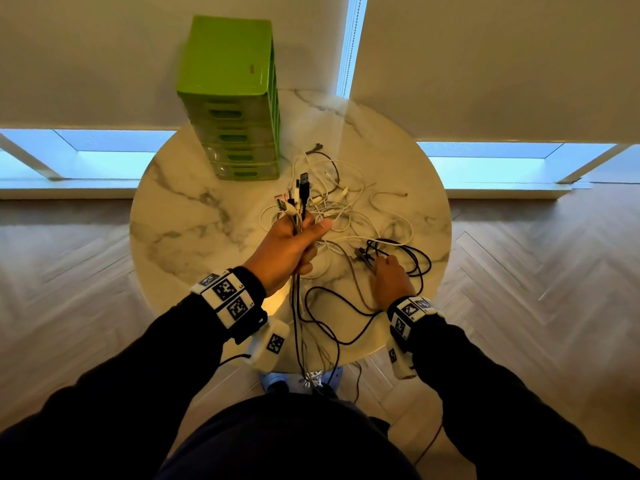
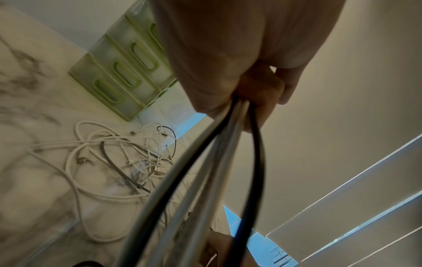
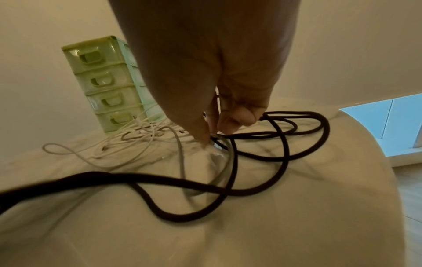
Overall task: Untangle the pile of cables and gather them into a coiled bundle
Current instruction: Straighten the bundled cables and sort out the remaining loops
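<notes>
My left hand (image 1: 294,244) is raised above the table and grips a bunch of cable ends (image 1: 298,194), black and white, with their plugs sticking up. The held cables (image 2: 228,144) hang down past the table's near edge. A tangled pile of white cables (image 1: 339,202) lies on the marble top behind that hand. Low on the table to the right, my right hand (image 1: 388,271) has its thumb and fingertips (image 3: 205,131) pinching the end of a grey cable (image 3: 226,162). Loops of a black cable (image 3: 283,153) lie around it.
A green plastic drawer unit (image 1: 232,98) stands at the back of the round marble table (image 1: 180,216), just left of the pile. Black cable loops (image 1: 332,317) reach the table's near edge. Wooden floor surrounds the table, and windows are behind.
</notes>
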Available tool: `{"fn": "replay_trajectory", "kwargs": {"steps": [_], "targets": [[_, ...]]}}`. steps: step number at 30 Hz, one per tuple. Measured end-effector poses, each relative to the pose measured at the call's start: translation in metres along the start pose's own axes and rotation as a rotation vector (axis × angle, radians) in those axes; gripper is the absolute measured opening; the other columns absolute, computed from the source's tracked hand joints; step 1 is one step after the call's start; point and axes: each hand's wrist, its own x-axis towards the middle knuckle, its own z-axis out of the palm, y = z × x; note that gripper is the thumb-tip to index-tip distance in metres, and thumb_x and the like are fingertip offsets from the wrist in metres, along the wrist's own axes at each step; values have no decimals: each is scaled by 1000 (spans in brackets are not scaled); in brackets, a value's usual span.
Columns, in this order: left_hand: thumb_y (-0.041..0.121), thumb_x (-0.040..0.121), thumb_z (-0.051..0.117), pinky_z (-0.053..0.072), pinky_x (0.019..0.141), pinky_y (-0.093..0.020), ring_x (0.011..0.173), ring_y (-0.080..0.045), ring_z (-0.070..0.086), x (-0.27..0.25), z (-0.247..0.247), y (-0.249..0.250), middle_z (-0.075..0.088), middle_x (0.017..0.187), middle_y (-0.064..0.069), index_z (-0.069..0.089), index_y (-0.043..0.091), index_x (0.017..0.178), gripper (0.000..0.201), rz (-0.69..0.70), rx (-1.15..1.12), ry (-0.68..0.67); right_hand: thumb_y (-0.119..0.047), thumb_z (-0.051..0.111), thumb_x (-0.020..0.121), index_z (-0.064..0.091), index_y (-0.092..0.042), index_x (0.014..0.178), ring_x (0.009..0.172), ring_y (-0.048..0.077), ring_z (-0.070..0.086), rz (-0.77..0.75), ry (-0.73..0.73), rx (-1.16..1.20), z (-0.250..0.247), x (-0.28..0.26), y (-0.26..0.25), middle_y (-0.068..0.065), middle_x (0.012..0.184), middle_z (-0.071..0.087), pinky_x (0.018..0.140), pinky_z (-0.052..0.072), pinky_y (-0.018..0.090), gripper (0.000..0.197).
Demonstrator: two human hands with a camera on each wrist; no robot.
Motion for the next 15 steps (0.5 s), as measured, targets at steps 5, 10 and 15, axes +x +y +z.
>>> {"fn": "replay_trajectory", "kwargs": {"steps": [5, 10, 15], "targets": [[22, 102, 58, 15, 47, -28, 52, -14, 14, 0, -5, -3, 12, 67, -2, 18, 23, 77, 47, -2, 8, 13, -13, 44, 100, 53, -2, 123, 116, 35, 54, -3, -93, -42, 7, 7, -4, 17, 131, 50, 93, 45, 40, 27], [19, 102, 57, 22, 46, -26, 50, -13, 19, 6, -8, -9, 19, 60, 4, 23, 25, 73, 45, 2, 3, 42, -19, 40, 102, 50, -10, 104, 93, 33, 64, 21, 49, 407, -27, 8, -25, 13, 100, 68, 75, 48, 39, 14], [15, 96, 66, 33, 56, -26, 53, -5, 41, 19, -13, -18, 41, 64, 10, 39, 25, 87, 30, 29, -87, 170, -17, 50, 103, 48, -15, 112, 65, 14, 64, -202, 426, 874, -107, -13, -71, 2, 85, 70, 60, 49, 23, 10]]}}
